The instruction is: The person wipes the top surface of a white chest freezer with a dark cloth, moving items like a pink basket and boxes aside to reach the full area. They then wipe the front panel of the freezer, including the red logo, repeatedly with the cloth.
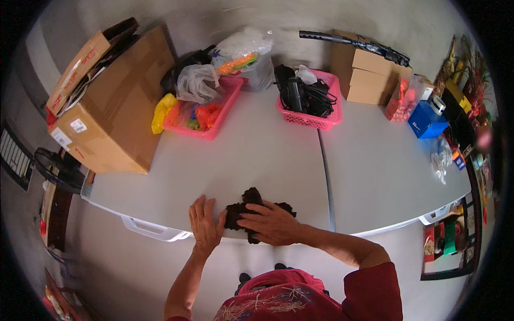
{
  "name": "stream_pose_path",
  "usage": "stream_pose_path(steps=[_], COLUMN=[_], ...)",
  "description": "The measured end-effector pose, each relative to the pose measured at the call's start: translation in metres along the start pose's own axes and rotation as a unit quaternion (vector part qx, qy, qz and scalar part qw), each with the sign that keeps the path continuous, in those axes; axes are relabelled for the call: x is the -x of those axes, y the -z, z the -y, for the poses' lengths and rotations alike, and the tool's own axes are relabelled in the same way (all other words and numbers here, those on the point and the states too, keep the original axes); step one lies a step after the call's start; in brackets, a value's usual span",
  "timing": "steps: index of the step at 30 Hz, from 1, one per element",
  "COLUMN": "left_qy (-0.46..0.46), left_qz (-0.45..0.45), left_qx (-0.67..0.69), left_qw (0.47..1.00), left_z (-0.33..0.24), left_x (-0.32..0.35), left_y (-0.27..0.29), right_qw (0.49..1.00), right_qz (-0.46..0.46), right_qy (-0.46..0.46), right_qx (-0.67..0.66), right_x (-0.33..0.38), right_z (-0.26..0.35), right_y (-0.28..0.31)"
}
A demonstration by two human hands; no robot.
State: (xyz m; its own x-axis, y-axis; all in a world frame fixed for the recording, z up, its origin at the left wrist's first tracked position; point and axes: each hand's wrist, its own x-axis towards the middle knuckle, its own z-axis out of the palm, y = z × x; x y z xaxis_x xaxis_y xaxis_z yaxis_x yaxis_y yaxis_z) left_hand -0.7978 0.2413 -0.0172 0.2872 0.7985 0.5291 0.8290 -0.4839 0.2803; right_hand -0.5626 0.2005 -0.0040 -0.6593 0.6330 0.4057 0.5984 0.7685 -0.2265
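A dark brown, soft-looking piece with ragged, lobed edges (251, 197) lies at the table's near edge; I cannot make out exactly what it is. My right hand (274, 223) rests flat across its middle with the fingers stretched out, hiding part of it. Just left of the piece, my left hand (205, 223) lies on the white table (230, 160) with its fingers straight and slightly apart. Its thumb points toward the brown piece, at or very near its left edge.
Along the back stand a large cardboard box (118, 107), a pink basket with bags (227, 107), another pink basket holding black items (334, 115), and a smaller carton (369, 80). A blue box (427, 124) sits at right. A seam (325, 176) runs between the tabletops.
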Motion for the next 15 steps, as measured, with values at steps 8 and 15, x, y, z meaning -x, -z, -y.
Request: stream_pose_path(steps=[8,15], left_qy=[-0.05,-0.012], left_qz=[0.047,0.032], left_qx=[0.013,0.047], left_qw=[0.998,0.998], left_z=[0.042,0.05], left_x=[-0.022,-0.023], left_y=[0.013,0.009], right_qw=[0.946,0.846], right_qz=[-0.122,-0.263], right_qy=[-0.254,-0.35], right_qx=[0.162,0.305], right_x=[-0.072,-0.148], right_z=[-0.13,-0.247], right_y=[-0.024,-0.055])
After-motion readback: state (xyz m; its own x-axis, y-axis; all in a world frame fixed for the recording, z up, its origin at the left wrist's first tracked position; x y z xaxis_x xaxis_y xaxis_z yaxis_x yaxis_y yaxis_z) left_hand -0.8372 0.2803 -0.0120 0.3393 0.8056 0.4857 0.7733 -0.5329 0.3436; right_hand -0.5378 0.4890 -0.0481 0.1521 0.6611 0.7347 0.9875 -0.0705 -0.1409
